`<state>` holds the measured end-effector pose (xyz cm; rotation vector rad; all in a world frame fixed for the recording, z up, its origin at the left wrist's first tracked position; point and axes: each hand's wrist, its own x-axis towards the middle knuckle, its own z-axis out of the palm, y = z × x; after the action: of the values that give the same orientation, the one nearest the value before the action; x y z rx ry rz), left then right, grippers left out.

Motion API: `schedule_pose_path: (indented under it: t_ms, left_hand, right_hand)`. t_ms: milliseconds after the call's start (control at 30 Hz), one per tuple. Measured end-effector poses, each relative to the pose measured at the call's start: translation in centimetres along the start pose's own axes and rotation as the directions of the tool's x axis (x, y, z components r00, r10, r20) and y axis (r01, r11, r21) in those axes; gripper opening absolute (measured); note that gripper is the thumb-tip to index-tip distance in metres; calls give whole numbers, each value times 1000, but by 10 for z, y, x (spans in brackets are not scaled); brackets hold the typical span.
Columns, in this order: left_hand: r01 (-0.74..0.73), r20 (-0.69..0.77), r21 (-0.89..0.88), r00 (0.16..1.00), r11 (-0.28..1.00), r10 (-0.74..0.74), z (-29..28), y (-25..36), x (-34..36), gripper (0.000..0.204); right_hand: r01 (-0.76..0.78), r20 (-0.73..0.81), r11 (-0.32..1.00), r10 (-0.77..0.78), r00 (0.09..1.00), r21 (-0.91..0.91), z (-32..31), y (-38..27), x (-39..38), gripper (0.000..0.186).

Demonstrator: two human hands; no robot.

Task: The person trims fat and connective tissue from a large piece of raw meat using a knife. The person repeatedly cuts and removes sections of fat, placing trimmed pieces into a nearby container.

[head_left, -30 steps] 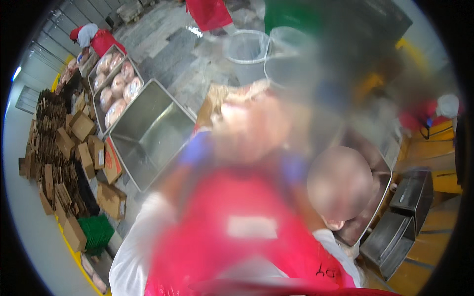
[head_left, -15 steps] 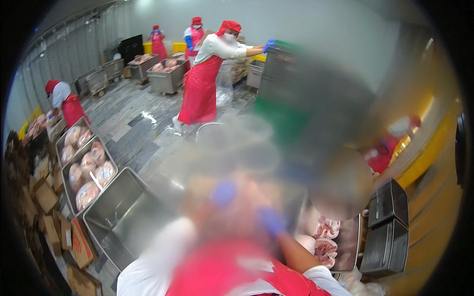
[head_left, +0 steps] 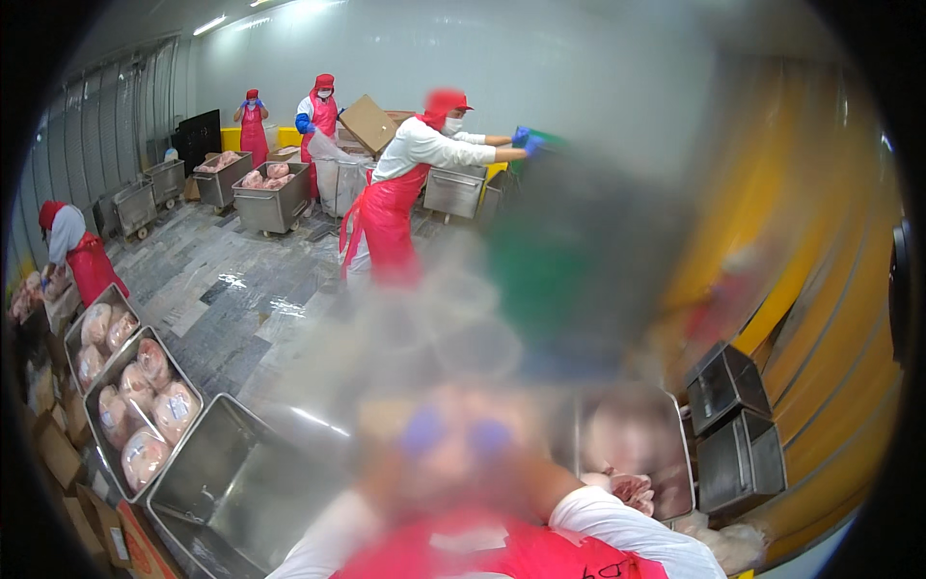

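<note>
Roughly midway between the two hands and just ahead of them, a pale pink mass, perhaps meat (head_left: pixel 455 397), shows at twelve o'clock of the wearer. Blur hides its edges. The blue-gloved left hand (head_left: pixel 422 430) and right hand (head_left: pixel 490 437) sit close together over its near side, at eleven and one; such a pairing would suit something bulky or slippery. Whether the fingers are open, closed or gripping it, I cannot tell.

From the hands, a steel bin (head_left: pixel 687 454) stands near at three o'clock, with cut meat (head_left: pixel 634 490) in it, likely set there for easy reach. At eight o'clock is a deep steel tub (head_left: pixel 217 482), its high walls probably meant to contain loose pieces. Beyond, at nine, another bin (head_left: pixel 176 362) keeps wrapped pieces (head_left: pixel 176 410) together. Far off near twelve, a co-worker (head_left: pixel 395 198) leans forward, both arms outstretched.
</note>
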<state>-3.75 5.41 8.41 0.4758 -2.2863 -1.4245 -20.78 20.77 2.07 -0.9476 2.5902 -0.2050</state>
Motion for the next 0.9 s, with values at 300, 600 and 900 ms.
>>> schedule_pose_path:
  t_ms: [300, 600, 900]
  left_hand:
    - [334, 145, -583, 940, 740, -310, 10, -41, 19, 21]
    - [139, -61, -899, 900, 416, -431, -27, -170, 77, 19]
    - [351, 224, -232, 927, 907, -302, 16, -139, -22, 61]
  right_hand:
    - [312, -295, 950, -299, 907, -3, 1, 73, -22, 53]
    - [63, -166, 983, -34, 985, 172, -25, 63, 15, 64]
    - [341, -303, 939, -315, 899, 37, -16, 66, -57, 51]
